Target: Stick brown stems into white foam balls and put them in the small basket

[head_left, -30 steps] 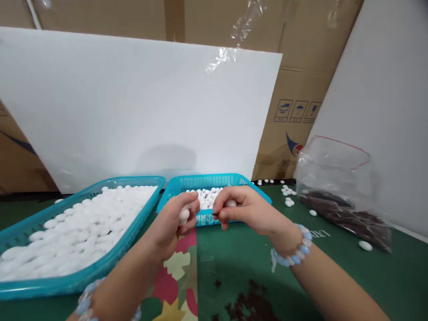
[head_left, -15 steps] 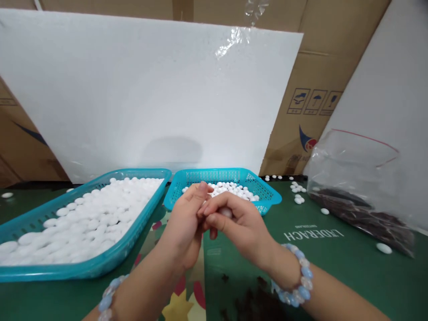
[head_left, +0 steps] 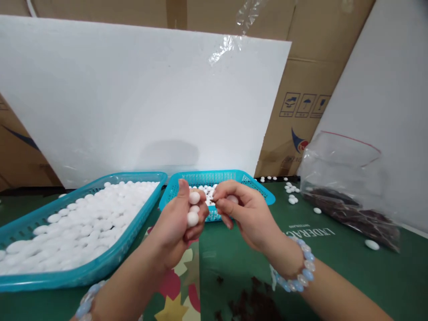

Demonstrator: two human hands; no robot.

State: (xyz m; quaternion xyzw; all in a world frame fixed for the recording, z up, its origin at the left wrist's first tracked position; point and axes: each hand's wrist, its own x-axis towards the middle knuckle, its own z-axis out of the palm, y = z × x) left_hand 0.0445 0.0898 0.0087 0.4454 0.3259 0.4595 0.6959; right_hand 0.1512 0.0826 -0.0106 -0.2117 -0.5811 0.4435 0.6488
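Note:
My left hand (head_left: 174, 225) is cupped, fingers curled around several white egg-shaped balls (head_left: 193, 218). Just to its right, my right hand (head_left: 250, 218) pinches a small dark brown piece (head_left: 213, 201) between thumb and forefinger. Another white ball (head_left: 233, 199) is tucked behind those fingers. Both hands are held up in front of a small turquoise basket (head_left: 267, 196) with white balls inside. Below them on the green surface lie loose dark brown pieces (head_left: 252, 303), some star-like in outline.
A larger turquoise basket (head_left: 50, 281) full of white balls stands at the left. To the right, a clear zip bag (head_left: 351, 214) holds dark brown material, with stray white balls (head_left: 372, 244) near it. A white board (head_left: 150, 98) leans against cardboard at the back.
My hands have come apart from touching each other. The left palm has turned so its balls show, and the dark piece now shows at my right fingertips. The view has shifted slightly.

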